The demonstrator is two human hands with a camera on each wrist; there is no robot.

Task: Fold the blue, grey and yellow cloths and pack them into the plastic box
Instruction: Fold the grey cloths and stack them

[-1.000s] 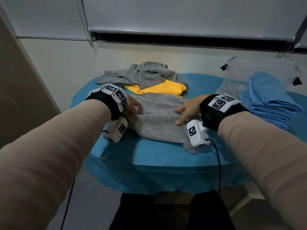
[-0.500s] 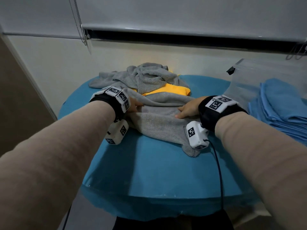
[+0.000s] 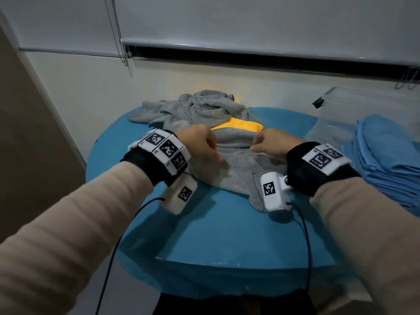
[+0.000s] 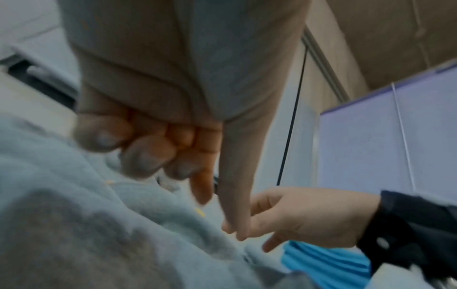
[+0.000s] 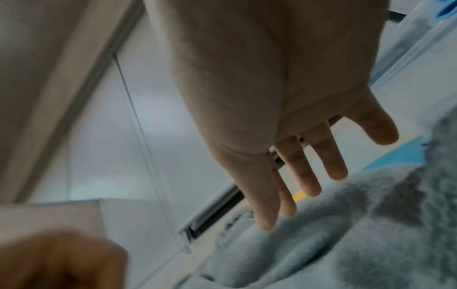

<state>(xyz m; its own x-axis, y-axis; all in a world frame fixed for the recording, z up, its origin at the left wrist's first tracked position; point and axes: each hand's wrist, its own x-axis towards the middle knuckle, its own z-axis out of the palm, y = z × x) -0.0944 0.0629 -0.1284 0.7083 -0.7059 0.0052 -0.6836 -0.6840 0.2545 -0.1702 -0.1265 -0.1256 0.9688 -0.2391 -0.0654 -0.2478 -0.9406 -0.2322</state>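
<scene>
Your left hand sits at the left edge of the grey cloth in the middle of the head view. The left wrist view shows three of its fingers curled in toward the palm while the index finger and thumb point down at the fabric; whether they actually pinch the cloth cannot be told, since the picture is blurred. Your right hand is at the cloth's right edge, released, its fingers straight and slightly spread, with the tips reaching down to the grey pile.

That grey cloth lies partly folded on the blue bench, with a loose corner trailing toward the lower right. Just behind it, toward the upper centre of the frame, a yellow cloth shows from under a crumpled grey cloth heap. At the right edge of the frame a stack of folded blue cloths rests on the bench, and the clear plastic box stands just behind and left of the stack, at the upper right.
</scene>
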